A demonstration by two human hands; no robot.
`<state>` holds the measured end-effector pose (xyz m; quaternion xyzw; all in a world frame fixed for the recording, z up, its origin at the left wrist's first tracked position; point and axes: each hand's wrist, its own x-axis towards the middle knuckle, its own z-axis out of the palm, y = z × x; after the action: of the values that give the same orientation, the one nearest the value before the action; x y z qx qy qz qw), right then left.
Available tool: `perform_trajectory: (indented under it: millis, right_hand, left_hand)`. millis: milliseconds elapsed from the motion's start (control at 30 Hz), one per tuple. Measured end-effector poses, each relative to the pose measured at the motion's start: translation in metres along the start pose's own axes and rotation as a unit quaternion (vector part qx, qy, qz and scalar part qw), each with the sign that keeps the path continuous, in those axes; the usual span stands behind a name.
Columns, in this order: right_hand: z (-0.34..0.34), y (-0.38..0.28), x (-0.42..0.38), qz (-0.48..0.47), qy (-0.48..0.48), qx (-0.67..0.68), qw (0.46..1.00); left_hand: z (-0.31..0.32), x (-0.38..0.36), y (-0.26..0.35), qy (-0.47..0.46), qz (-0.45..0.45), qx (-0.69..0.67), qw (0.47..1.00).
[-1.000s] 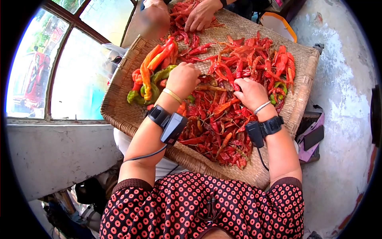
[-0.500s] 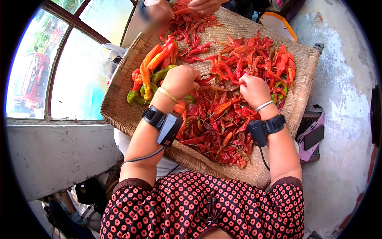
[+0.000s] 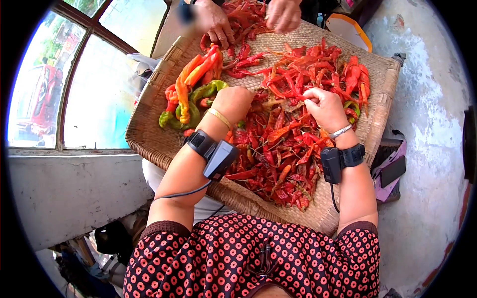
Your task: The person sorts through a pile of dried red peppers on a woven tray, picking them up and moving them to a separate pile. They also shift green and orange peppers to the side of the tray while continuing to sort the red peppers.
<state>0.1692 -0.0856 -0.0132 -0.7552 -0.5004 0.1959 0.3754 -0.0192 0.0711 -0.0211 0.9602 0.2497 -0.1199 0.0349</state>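
Note:
A wide woven basket (image 3: 348, 193) holds heaps of dried red chili peppers (image 3: 278, 164). Over the middle of it, my left hand (image 3: 233, 103) is closed with its knuckles up; its fingertips are mostly hidden, and I cannot make out what they hold. My right hand (image 3: 326, 108) pinches a red chili pepper (image 3: 300, 97) between thumb and forefinger, at the lower edge of the far heap (image 3: 313, 67). Left of my left hand lie larger fresh orange peppers (image 3: 196, 72) and green peppers (image 3: 191, 116).
Another person's two hands (image 3: 214, 22) (image 3: 284, 15) work over chilies at the basket's far end. A window (image 3: 97, 94) stands on the left, a worn wall (image 3: 422, 149) on the right. An orange-rimmed container (image 3: 348, 30) sits beyond the basket; a dark phone-like slab (image 3: 392, 172) lies beside it.
My left hand has shifted slightly right, and the red chili seen at its fingers no longer shows clearly. My right hand has moved a little right. The other person's hands have come nearer over the basket.

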Motion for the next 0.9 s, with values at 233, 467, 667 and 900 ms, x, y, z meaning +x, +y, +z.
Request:
perform_trajectory:
  millis: [233, 467, 667, 900]
  right_hand:
    - [0.0, 0.001, 0.0, -0.035, -0.007, -0.019, 0.999]
    - [-0.003, 0.001, 0.001, -0.04, -0.001, -0.027, 0.999]
    - [-0.001, 0.002, 0.001, -0.023, -0.029, -0.039, 0.999]
    - [0.001, 0.0, 0.0, -0.044, -0.008, -0.02, 0.999]
  left_hand:
    - [0.004, 0.0, -0.002, 0.039, 0.017, -0.024, 0.999]
    - [-0.031, -0.008, -0.019, 0.177, 0.094, -0.343, 0.918]
    - [-0.025, -0.005, -0.042, 0.262, -0.014, -0.49, 0.831]
    - [-0.006, 0.012, -0.043, 0.352, -0.099, -0.556, 0.746]
